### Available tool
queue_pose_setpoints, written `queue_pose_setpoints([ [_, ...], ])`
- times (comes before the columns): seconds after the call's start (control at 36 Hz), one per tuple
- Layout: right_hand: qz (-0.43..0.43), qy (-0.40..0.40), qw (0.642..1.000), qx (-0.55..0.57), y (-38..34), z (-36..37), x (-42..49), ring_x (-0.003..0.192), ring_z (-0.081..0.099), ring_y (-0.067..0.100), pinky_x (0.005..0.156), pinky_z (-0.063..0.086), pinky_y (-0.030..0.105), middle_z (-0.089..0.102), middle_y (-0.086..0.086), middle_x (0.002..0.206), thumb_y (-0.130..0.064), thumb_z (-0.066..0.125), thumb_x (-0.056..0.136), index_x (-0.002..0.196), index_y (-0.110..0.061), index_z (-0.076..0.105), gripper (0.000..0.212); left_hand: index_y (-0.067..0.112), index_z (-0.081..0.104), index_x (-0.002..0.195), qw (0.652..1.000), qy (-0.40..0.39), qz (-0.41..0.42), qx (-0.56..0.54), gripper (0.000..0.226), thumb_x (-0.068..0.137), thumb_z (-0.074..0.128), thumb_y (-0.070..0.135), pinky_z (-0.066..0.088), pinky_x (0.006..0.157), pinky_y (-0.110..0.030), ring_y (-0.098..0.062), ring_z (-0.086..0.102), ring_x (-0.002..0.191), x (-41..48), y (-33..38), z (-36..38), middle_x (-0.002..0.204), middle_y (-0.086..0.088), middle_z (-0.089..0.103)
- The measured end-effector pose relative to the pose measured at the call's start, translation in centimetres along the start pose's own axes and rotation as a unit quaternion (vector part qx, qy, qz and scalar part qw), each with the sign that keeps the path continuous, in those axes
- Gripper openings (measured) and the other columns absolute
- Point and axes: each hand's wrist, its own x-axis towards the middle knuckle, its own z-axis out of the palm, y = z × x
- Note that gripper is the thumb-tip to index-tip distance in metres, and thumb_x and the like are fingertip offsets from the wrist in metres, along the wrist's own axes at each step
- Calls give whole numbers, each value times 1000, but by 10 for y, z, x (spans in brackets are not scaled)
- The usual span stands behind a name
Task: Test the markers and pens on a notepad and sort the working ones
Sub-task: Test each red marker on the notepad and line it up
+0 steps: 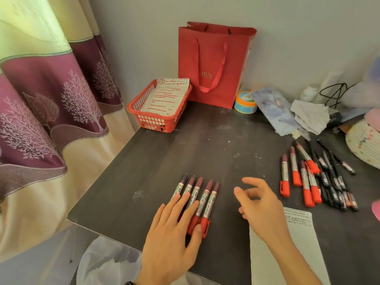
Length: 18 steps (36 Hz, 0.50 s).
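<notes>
Several red-capped markers (pixel 202 194) lie side by side in a neat row near the front of the dark table (pixel 205 145). My left hand (pixel 174 229) rests flat on the row, fingers straight across the barrels, thumb by the red caps. My right hand (pixel 261 204) hovers just right of the row, fingers loosely spread, holding nothing. A white notepad sheet (pixel 296 239) with black scribbles at its top lies under my right forearm. A second pile of red markers (pixel 302 175) and several thin black pens (pixel 333 177) lies at the right.
A red plastic basket (pixel 156 120) holding paper with red scribbles stands at the back left, next to a red paper bag (pixel 216 64). A round tub (pixel 245 102), cloths and clutter fill the back right. A curtain (pixel 51 89) hangs left of the table edge.
</notes>
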Motion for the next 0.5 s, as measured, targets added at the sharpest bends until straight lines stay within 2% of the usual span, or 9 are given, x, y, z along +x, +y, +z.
queue_pose_setpoints([
  [0.06, -20, 28, 999, 29, 8, -22, -5, 75, 71, 8, 79, 59, 45, 71, -18, 84, -36, 70, 90, 106, -44, 62, 19, 36, 55, 140, 1000, 6, 5, 0, 54, 96, 32, 58, 29, 114, -41, -10, 35, 142, 1, 1, 0, 152, 13, 42],
  [0.14, -56, 70, 996, -6, 21, -55, -14, 83, 66, -7, 69, 52, 27, 69, -29, 91, -35, 70, 89, 100, -51, 63, 21, 36, 55, 140, 1000, 16, 9, -4, 53, 96, 34, 57, 31, 114, -41, -10, 34, 143, 0, 0, -1, 153, 14, 41],
  [0.19, -52, 98, 993, -44, 31, -76, -19, 86, 64, -11, 73, 45, 19, 69, -31, 90, -34, 71, 88, 96, -51, 63, 21, 37, 53, 141, 1000, 19, 10, 0, 53, 96, 33, 57, 29, 115, -41, -9, 32, 144, -1, -1, -1, 154, 15, 39],
  [0.25, -25, 110, 990, -81, 45, -94, -20, 89, 67, 0, 78, 48, 26, 71, -22, 93, -33, 71, 88, 92, -49, 62, 19, 39, 49, 143, 1000, 20, 9, 3, 55, 97, 29, 60, 22, 118, -40, -6, 25, 145, -1, -2, -1, 155, 17, 34],
  [0.31, 11, 108, 982, -155, 58, -109, -22, 101, 66, 22, 86, 52, 43, 71, -9, 108, -30, 74, 87, 98, -46, 63, 22, 37, 50, 143, 1000, 25, 5, -2, 55, 96, 31, 59, 22, 117, -43, -7, 27, 145, -1, -3, -1, 155, 16, 36],
  [0.36, 15, 125, 966, -226, 75, -118, -23, 109, 62, 36, 95, 48, 53, 71, 6, 114, -18, 81, 81, 107, -29, 73, 29, 35, 50, 143, 1000, 28, 4, -3, 57, 93, 33, 57, 26, 116, -46, -11, 33, 143, -1, -3, -3, 153, 14, 39],
  [0.44, 4, 139, 953, -269, 103, -123, -27, 113, 64, 44, 101, 46, 60, 72, 17, 118, -2, 87, 71, 112, -9, 75, 42, 32, 55, 139, 999, 32, 6, 16, 58, 89, 36, 55, 29, 115, -44, -19, 44, 138, 2, 3, -4, 150, 9, 45],
  [0.5, -28, 162, 949, -268, 115, -122, -32, 118, 63, 44, 100, 47, 65, 70, 17, 124, -7, 84, 78, 113, -5, 75, 36, 25, 63, 132, 998, 66, 17, 5, 57, 85, 42, 51, 36, 110, -47, -22, 52, 132, 5, 10, -4, 144, 4, 54],
])
